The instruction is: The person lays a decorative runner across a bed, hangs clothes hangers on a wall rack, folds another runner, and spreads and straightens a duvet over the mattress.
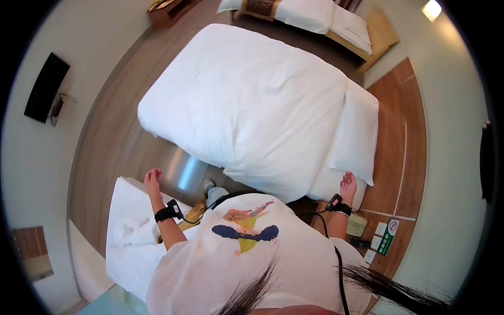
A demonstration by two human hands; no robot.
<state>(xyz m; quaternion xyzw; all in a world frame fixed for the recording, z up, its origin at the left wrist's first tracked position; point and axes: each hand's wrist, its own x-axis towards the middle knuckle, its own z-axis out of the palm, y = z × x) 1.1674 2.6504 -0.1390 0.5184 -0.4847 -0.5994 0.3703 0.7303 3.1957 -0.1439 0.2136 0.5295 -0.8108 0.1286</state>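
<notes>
My left hand is raised over the floor beside the near white bed, its fingers loosely bent and nothing in them. My right hand hangs near the pillow end of the middle bed, palm turned up, fingers slightly curled and empty. Before me lies the bed with a white duvet, spread over it with soft wrinkles. A white pillow rests at its right end, by the wooden headboard panel. Each wrist carries a black strap with a small box and a cable.
A second bed stands beyond, and another white-covered bed is at lower left. A television hangs on the left wall. Near my right arm are a cream basket and a green sign. Wooden floor runs along the left.
</notes>
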